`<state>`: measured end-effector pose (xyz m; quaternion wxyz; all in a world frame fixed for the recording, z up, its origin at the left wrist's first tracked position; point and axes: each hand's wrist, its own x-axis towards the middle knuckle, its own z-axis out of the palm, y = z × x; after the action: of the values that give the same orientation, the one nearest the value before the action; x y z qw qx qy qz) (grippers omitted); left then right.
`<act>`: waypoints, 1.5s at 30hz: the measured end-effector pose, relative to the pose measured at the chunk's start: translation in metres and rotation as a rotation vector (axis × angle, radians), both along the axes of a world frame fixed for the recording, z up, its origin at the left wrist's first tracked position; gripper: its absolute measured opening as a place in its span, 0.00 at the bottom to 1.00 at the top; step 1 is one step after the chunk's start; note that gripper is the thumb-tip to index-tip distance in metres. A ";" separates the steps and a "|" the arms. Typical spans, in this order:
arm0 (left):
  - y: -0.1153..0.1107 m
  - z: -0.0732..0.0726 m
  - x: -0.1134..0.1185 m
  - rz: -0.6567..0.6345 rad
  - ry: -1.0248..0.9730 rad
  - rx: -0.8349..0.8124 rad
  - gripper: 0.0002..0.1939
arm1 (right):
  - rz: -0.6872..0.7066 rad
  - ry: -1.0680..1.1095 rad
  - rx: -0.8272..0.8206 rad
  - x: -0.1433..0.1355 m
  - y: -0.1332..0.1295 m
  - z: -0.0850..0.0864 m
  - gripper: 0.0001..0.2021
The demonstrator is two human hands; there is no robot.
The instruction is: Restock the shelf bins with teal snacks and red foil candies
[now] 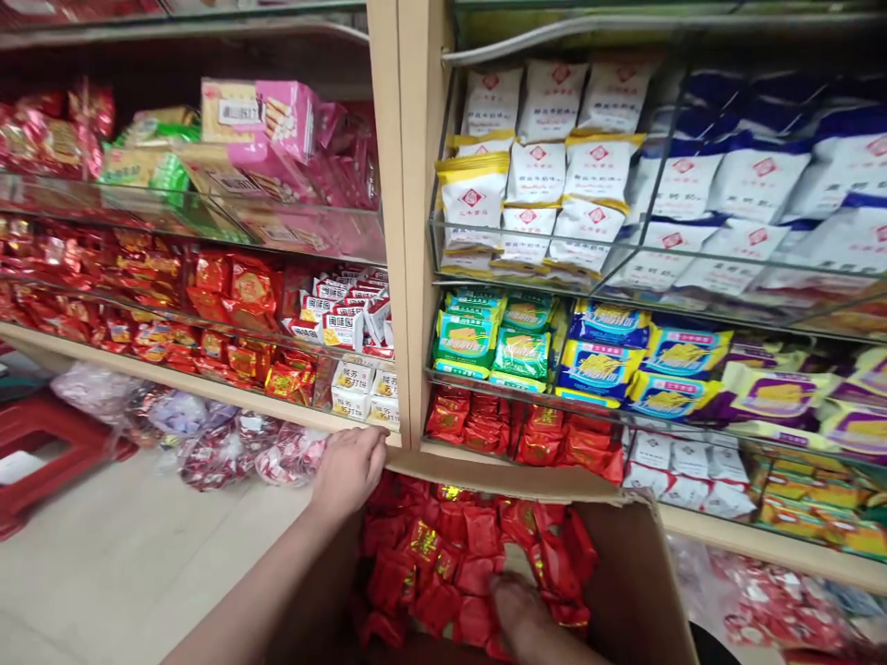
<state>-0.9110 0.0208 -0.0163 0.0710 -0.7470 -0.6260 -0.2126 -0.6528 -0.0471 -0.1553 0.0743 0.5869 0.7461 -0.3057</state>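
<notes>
A cardboard box (485, 476) with its top open sits low in front of me. Inside it lie many small red packets (436, 605) with gold print. My left hand (350, 471) is closed over the box's far left rim, fingers hooked across the edge. Down in the box, my right hand (516, 610) reaches among the red packets. Its fingers are dim and partly hidden, so whether it grips a packet is unclear. Similar red packets (540, 434) fill a low shelf bin just beyond the box.
Shelves ahead hold white milk-flavour bags (540, 175), green biscuit packs (464, 337), blue-yellow packs (602, 360) and pink boxes (284, 120). A wooden post (408, 231) divides the shelves. At left on the floor are a red stool (48, 462) and plastic bags of packets (218, 453).
</notes>
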 end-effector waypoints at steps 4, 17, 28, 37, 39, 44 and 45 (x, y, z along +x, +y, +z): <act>0.002 0.005 -0.001 -0.060 -0.083 0.010 0.11 | -0.014 -0.059 -0.039 0.001 0.000 0.007 0.12; -0.090 -0.005 0.061 -0.463 -0.736 -0.344 0.14 | -0.040 0.425 0.171 0.021 0.000 0.115 0.05; -0.094 0.004 0.105 -0.454 -1.622 -0.957 0.13 | -0.524 1.169 -0.010 0.006 -0.014 0.138 0.13; -0.098 0.011 0.105 -0.330 -2.057 -1.038 0.14 | -0.303 0.968 0.362 0.010 -0.028 0.133 0.10; -0.098 0.015 0.103 -0.312 -2.137 -1.179 0.16 | -0.218 0.872 0.549 0.013 -0.030 0.131 0.11; -0.101 0.015 0.110 -0.305 -2.127 -1.019 0.19 | -0.377 0.924 0.544 0.009 -0.036 0.129 0.18; -0.102 0.014 0.113 -0.319 -2.138 -0.979 0.20 | -0.488 0.996 0.470 0.007 -0.037 0.128 0.20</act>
<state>-0.7983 -0.0813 -0.0019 -0.8082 -0.2077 -0.2824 -0.4731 -0.6462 -0.0837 -0.0271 -0.4881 0.5283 0.5823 -0.3790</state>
